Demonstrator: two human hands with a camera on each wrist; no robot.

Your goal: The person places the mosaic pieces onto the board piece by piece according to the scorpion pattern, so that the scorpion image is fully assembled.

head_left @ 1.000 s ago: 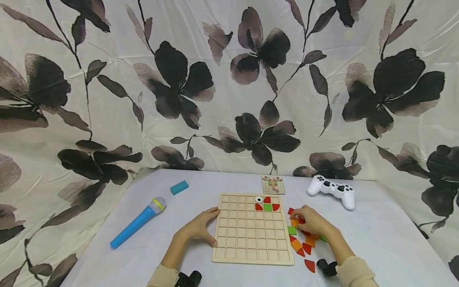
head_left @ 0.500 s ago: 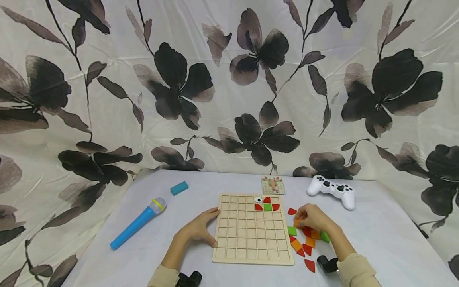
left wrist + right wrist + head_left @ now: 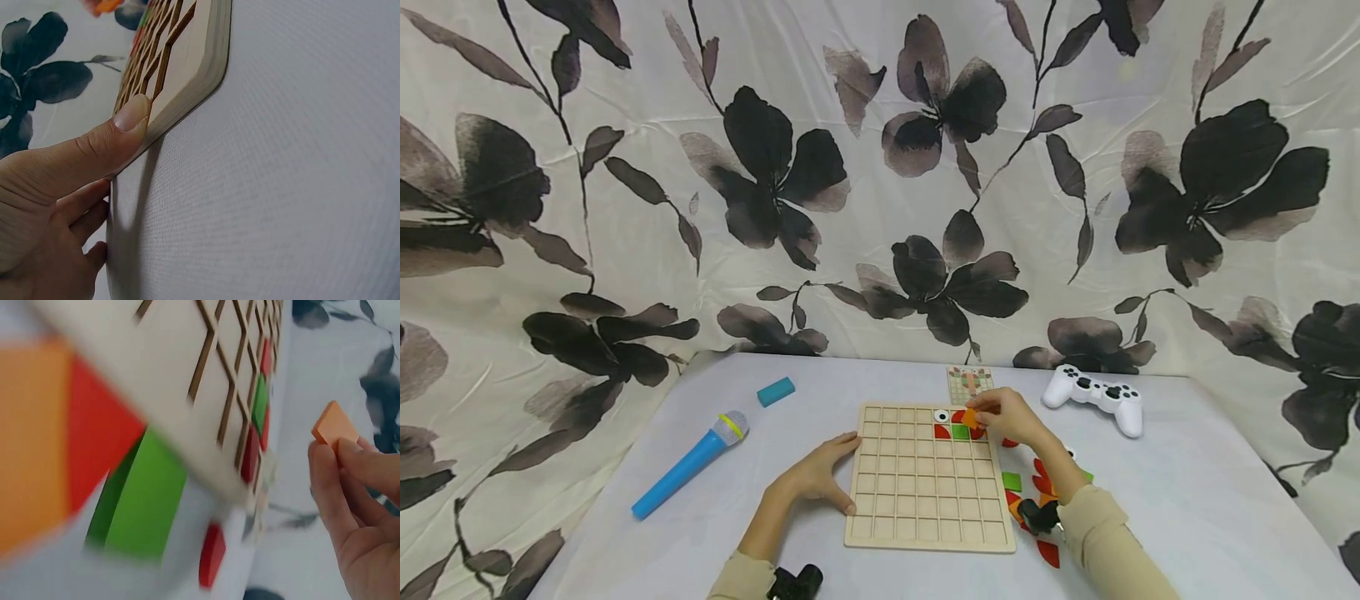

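A wooden grid board (image 3: 917, 493) lies on the table. My left hand (image 3: 812, 475) rests at its left edge, thumb and fingers spread; in the left wrist view the thumb (image 3: 94, 147) touches the board's rim. Above the board's upper right corner, my right hand (image 3: 1006, 415) pinches an orange square tile (image 3: 337, 424) between thumb and fingers. Close below that tile, a white eye tile (image 3: 941, 416), a green square tile (image 3: 960, 432) and several red quarter-round tiles (image 3: 942, 432) sit in the grid. The held tile and fingers partly cover the red ones at right.
Loose red, orange and green tiles (image 3: 1012, 482) lie right of the board, partly under the right forearm. A pattern card (image 3: 961, 383) lies behind the board. A white game controller (image 3: 1093, 397), a blue toy microphone (image 3: 688, 467) and a teal block (image 3: 776, 392) lie farther out.
My right hand has taken an orange tile from the loose pieces and moved left and away from me, over the board's upper right corner. The left hand stays in place.
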